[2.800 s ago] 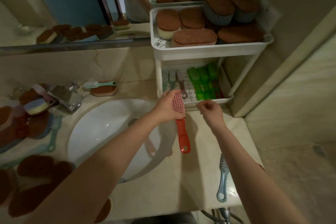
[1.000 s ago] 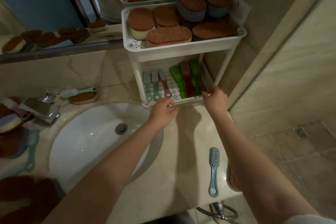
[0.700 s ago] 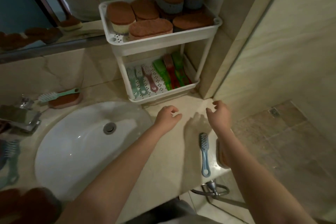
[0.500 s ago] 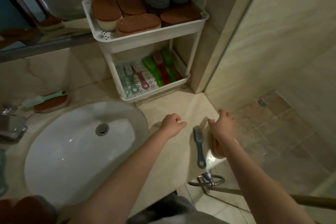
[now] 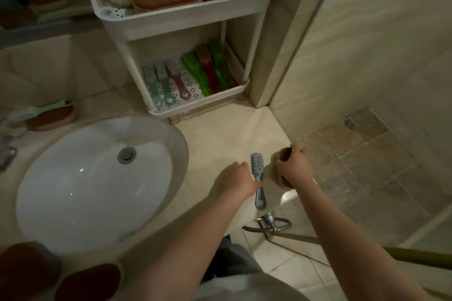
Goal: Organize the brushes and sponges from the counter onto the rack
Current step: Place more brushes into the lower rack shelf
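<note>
- Right hand point(image 5: 294, 170): fingers curled round the brown sponge point(image 5: 283, 154) at the right edge of the counter point(image 5: 220, 134), near its front right corner; most of the sponge is hidden under the hand.
- Left hand point(image 5: 237, 178): fingers curled, thumb against the handle of the blue brush point(image 5: 256, 166); the brush lies flat just beside the sponge; whether it is actually gripped cannot be told.
- Rack point(image 5: 195, 105): at the back right corner; upper tier packed with sponges, lower tier holding brushes in rows.
- Hazards (judged): the sponge sits at the very edge above the floor, so a loose hold would drop it; a sideways nudge could slide the brush off the front edge; the crowded upper tier may shed a sponge when another is pressed in.
</note>
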`<state>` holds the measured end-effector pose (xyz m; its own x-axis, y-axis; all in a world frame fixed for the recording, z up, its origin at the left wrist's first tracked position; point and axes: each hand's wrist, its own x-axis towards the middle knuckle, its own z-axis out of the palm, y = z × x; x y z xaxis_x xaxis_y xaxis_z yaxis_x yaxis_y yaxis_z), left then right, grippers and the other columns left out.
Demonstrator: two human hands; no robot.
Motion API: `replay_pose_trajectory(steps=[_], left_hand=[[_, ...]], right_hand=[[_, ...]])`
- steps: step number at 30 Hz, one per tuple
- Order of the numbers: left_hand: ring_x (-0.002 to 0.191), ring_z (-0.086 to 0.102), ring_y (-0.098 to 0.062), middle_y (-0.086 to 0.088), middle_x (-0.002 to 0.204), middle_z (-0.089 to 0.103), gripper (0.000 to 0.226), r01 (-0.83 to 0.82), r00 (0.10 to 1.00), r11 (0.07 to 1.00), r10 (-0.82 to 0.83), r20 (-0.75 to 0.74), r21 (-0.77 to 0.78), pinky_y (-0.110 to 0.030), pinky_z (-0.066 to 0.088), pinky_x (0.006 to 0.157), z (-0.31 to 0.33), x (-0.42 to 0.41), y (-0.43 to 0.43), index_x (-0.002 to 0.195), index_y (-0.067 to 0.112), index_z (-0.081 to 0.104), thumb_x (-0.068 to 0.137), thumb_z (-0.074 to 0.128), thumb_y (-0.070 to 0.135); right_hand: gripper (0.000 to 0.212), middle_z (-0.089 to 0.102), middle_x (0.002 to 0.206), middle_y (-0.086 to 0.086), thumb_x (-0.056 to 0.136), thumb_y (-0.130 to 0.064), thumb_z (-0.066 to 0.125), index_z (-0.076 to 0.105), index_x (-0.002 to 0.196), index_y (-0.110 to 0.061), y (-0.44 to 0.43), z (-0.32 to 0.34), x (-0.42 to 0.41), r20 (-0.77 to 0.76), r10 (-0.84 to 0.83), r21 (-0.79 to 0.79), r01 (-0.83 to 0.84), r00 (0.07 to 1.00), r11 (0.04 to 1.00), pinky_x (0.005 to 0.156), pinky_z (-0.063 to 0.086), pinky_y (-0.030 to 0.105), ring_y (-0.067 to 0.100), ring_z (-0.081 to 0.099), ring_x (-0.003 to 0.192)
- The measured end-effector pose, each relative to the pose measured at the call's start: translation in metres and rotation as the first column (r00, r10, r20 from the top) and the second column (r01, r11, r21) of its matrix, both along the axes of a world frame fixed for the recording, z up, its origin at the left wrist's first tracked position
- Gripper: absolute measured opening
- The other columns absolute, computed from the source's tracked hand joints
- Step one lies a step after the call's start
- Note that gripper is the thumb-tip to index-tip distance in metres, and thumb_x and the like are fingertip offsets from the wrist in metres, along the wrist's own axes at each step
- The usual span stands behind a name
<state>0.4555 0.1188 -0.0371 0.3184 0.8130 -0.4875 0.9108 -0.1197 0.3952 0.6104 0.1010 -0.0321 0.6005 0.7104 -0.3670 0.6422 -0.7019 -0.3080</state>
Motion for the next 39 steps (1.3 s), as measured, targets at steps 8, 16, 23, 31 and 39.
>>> replay_pose_trajectory(steps=[8, 16, 23, 31, 39], left_hand=[[0.112, 0.048, -0.028, -0.01, 0.121, 0.05, 0.053, -0.046, 0.991, 0.991, 0.06, -0.118, 0.123, -0.04, 0.039, 0.094, -0.01, 0.019, -0.018, 0.119, 0.011, 0.047, 0.079, 0.064, 0.04], [0.095, 0.063, -0.027, -0.007, 0.106, 0.064, 0.028, -0.134, 0.982, 0.991, 0.132, -0.137, -0.001, -0.032, 0.045, 0.07, 0.001, -0.003, 0.0, 0.104, 0.014, 0.061, 0.081, 0.062, 0.03], [0.078, 0.064, -0.028, -0.007, 0.091, 0.066, 0.026, -0.198, 0.977, 0.967, 0.182, -0.112, -0.159, -0.036, 0.055, 0.073, 0.002, -0.013, -0.001, 0.102, 0.015, 0.062, 0.079, 0.055, 0.027], [0.084, 0.061, -0.027, -0.009, 0.087, 0.064, 0.016, -0.32, 0.92, 0.928, 0.352, 0.171, -0.188, -0.027, 0.039, 0.065, 0.021, -0.045, 0.034, 0.078, 0.01, 0.061, 0.089, 0.054, 0.019], [0.037, 0.049, -0.005, -0.011, 0.078, 0.064, 0.018, -0.568, 0.623, 0.809, 0.545, 0.561, -0.155, -0.015, 0.041, 0.038, 0.061, -0.085, 0.071, 0.071, 0.011, 0.056, 0.089, 0.059, 0.011]], right_hand=[[0.066, 0.048, 0.127, 0.018, 0.08, -0.032, 0.067, 0.04, 0.136, -0.01, 0.016, 0.01, 0.005, -0.06, 0.101, 0.11, -0.094, 0.993, 0.99, 0.095, 0.045, 0.045, 0.038, 0.05, 0.114], [0.074, 0.045, 0.134, 0.014, 0.078, -0.034, 0.07, 0.037, 0.14, -0.012, 0.034, 0.022, -0.016, -0.127, 0.181, 0.196, -0.154, 0.975, 0.969, 0.093, 0.044, 0.041, 0.034, 0.051, 0.117], [0.079, 0.048, 0.136, 0.013, 0.077, -0.03, 0.073, 0.032, 0.142, -0.01, 0.038, 0.026, -0.023, -0.22, 0.11, 0.287, -0.043, 0.969, 0.957, 0.096, 0.046, 0.043, 0.032, 0.052, 0.12], [0.062, 0.061, 0.116, 0.011, 0.075, -0.034, 0.074, 0.041, 0.122, -0.01, 0.058, 0.04, -0.043, -0.34, 0.054, 0.357, 0.076, 0.939, 0.931, 0.082, 0.049, 0.037, 0.031, 0.06, 0.102], [0.05, 0.062, 0.111, 0.005, 0.074, -0.027, 0.075, 0.049, 0.115, -0.014, 0.094, 0.083, -0.082, -0.425, 0.221, 0.572, 0.071, 0.878, 0.817, 0.081, 0.046, 0.029, 0.02, 0.059, 0.097]])
